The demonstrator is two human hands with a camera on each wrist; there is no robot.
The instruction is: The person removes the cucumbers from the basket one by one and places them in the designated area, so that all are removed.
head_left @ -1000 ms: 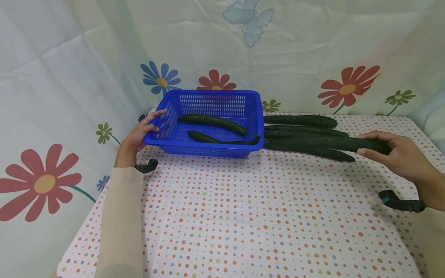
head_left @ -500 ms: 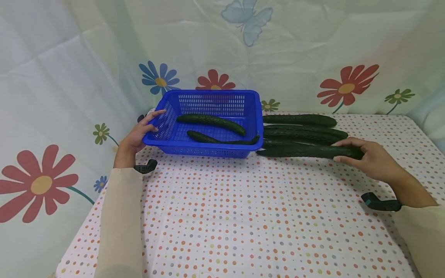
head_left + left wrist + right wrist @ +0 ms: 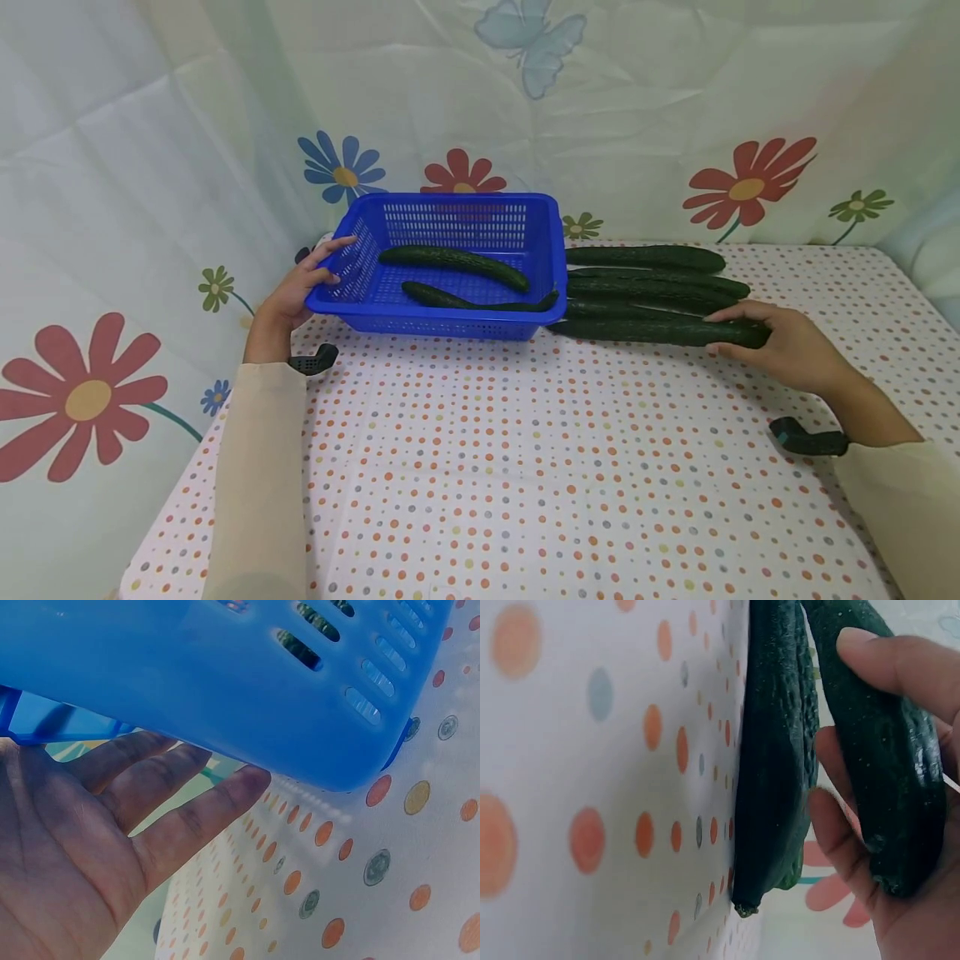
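In the head view my left hand (image 3: 296, 287) grips the left rim of a blue perforated plastic basket (image 3: 446, 321), thumb and forefinger over the edge. The left wrist view has the other fingers (image 3: 199, 814) against the basket's outer wall, under the rim. Inside lie two dark green cucumbers, a thicker one (image 3: 453, 260) behind and a thin curved one (image 3: 472, 303) in front. My right hand (image 3: 780, 342) holds another cucumber (image 3: 645, 331) by its right end; the right wrist view shows this cucumber raised off the table, with the thumb across it.
Right of the basket, several cucumbers (image 3: 652, 258) lie side by side on the dotted tablecloth (image 3: 487, 467), their left ends hidden behind the basket wall. A flowered curtain (image 3: 637, 100) hangs close behind and along the left. Each wrist carries a small black camera (image 3: 810, 437).
My right hand has moved left and slightly toward me, bringing the held cucumber along until its far end sits by the basket's front right corner. The left hand and basket have stayed put.
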